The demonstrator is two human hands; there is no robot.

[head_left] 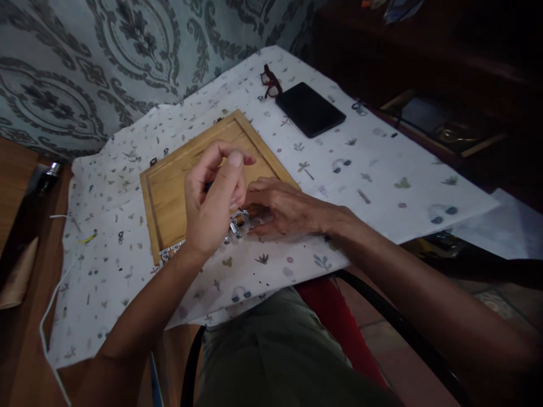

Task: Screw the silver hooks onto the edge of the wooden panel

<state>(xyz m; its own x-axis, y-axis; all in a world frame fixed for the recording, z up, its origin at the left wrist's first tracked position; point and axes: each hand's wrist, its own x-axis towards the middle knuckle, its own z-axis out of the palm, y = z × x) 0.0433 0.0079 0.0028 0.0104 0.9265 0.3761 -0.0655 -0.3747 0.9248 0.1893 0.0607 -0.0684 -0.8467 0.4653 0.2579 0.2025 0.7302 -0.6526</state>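
Observation:
A wooden panel with a raised frame [169, 203] lies at an angle on the table, with shiny metal fittings [236, 227] along its near edge. Above the panel, my left hand [216, 195] is closed, its thumb up against the curled index finger. A small dark bit of something shows inside its grip; the rest is hidden. My right hand [282, 206] rests at the panel's near right corner, its fingers bent round the metal fittings there. The fingertips are partly hidden, so the exact piece they pinch is unclear.
A white printed cloth [373, 186] covers the table. Beyond the panel lie a black tablet-like device [310, 109] and a pair of glasses [270, 82]. A white cable [46, 316] hangs along the left edge. A patterned curtain [127, 51] borders the far left side.

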